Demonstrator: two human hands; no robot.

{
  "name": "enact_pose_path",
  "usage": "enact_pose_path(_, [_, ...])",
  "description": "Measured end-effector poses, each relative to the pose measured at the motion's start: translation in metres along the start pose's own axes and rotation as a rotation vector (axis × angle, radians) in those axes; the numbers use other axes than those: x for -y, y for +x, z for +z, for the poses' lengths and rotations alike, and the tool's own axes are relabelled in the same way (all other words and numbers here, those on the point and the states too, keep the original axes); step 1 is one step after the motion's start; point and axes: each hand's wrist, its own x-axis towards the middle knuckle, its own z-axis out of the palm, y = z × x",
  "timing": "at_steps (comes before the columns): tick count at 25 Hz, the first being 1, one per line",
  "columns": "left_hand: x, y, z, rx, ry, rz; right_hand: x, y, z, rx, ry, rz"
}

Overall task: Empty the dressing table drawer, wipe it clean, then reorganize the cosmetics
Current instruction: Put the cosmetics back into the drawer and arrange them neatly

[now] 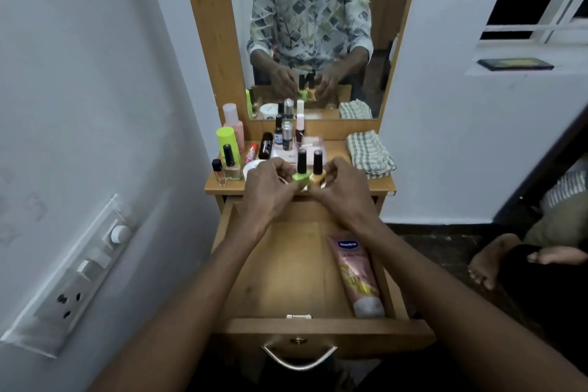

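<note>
Hands meet over the front edge of the dressing table surface (378, 184), each pinching one small nail polish bottle. The left hand (267, 191) has its fingers closed round the green bottle (301, 173), and the right hand (343, 191) is closed round the yellow bottle (317, 176); the two bottles stand upright, side by side and touching, black caps up. Below the hands the drawer (318, 328) is pulled fully out, and a pink Vaseline tube (358, 277) lies along its right wall, cap end toward the drawer front. Behind the bottles the surface is crowded with cosmetics: a lime-green can (227, 140), a pink bottle (235, 127), a foundation bottle (229, 165) and several small vials near the mirror (318, 25). A folded checked cloth (369, 153) rests on the right end of the surface, apart from the bottles
</note>
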Motion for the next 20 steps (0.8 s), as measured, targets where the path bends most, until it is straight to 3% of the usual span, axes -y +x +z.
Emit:
enact_pose_path(6, [0.054, -0.040, 0.047, 0.224, 0.192, -0.052, -0.040, -0.051, 0.019, 0.087, -0.013, 0.312])
enact_pose_path(11, [0.061, -0.021, 0.080, 0.151, 0.235, -0.142, -0.045, -0.030, 0.057, -0.025, -0.110, 0.498])
enact_pose_path(16, [0.068, -0.020, 0.092, 0.109, 0.179, -0.167, -0.049, -0.029, 0.066, -0.035, -0.246, 0.502])
enact_pose_path(20, [0.071, -0.020, 0.094, 0.067, 0.165, -0.180, -0.047, -0.029, 0.065, -0.029, -0.218, 0.551])
